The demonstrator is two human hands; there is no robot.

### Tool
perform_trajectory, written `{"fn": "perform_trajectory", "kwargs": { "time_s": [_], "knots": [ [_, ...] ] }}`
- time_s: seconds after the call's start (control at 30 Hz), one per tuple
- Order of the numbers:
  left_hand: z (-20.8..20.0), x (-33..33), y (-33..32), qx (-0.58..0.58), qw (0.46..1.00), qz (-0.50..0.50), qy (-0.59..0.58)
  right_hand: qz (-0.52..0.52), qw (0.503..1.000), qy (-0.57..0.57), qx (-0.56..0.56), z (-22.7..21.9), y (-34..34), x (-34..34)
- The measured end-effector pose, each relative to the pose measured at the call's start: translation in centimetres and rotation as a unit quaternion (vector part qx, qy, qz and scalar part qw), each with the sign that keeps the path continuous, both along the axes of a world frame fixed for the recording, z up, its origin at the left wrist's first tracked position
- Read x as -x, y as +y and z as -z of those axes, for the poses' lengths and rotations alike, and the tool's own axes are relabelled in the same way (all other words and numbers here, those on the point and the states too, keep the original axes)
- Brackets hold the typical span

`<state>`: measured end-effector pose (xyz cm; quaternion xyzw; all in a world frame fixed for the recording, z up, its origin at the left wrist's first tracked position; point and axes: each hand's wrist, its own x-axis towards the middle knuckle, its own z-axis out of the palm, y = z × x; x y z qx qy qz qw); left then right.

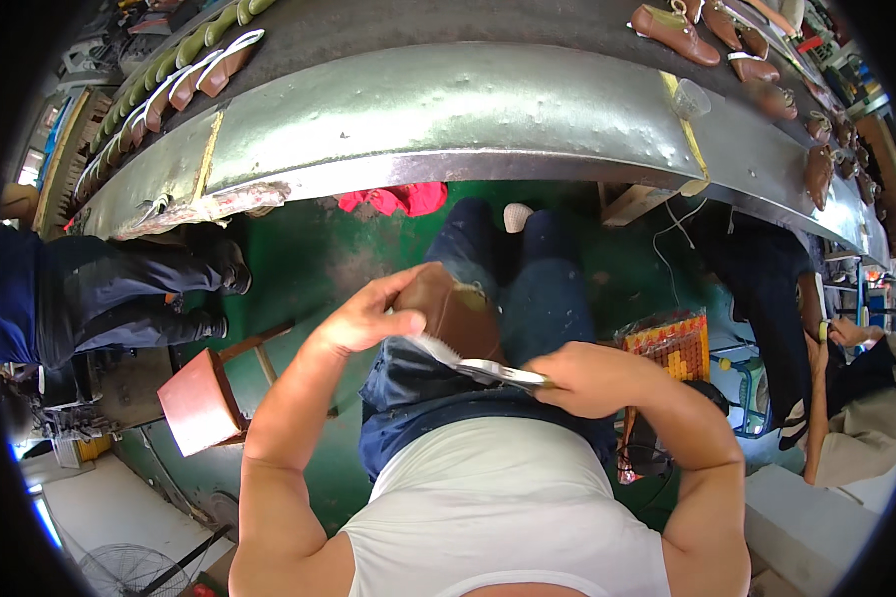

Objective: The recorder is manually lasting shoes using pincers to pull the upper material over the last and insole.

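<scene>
My left hand (376,310) is closed round the edge of a brown leather shoe (453,316) that rests over my lap. My right hand (589,378) grips a silvery hand tool (500,372), which looks like pincers, though its exact kind is hard to make out. The tool's jaws point left, close to the shoe's near side. A ragged white strip (434,348) runs from the jaws toward my left thumb. My fingers hide part of the shoe and the tool's handles.
A metal-edged bench (448,109) curves across ahead, with brown shoes (672,35) at right and a shoe row (179,90) at left. Red cloth (398,199) lies below. A brown-seated stool (197,403) stands left. People sit on both sides; a beaded cushion (672,348) is right.
</scene>
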<state>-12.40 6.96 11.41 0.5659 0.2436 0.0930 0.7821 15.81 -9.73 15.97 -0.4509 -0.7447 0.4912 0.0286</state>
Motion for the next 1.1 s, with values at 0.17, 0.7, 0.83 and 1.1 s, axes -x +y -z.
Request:
{"fn": "perform_trajectory", "kwargs": {
  "time_s": [0.17,0.7,0.83,1.1],
  "knots": [
    [-3.6,-0.3,0.7,0.052,0.987,0.141,0.053,0.169,0.943,0.140,0.250,0.0,-0.1,-3.6],
    [-6.4,-6.4,-2.4,-0.138,0.945,0.149,0.257,0.100,0.916,0.076,0.381,-2.1,2.0,-4.4],
    [-4.0,-4.2,-0.2,-0.315,0.927,0.189,0.079,0.095,0.920,0.091,0.369,0.0,-2.9,-18.3],
    [-2.6,-6.2,1.0,-0.042,0.989,-0.049,0.135,0.342,0.854,0.113,0.375,2.6,-2.6,-12.8]
  ]
}}
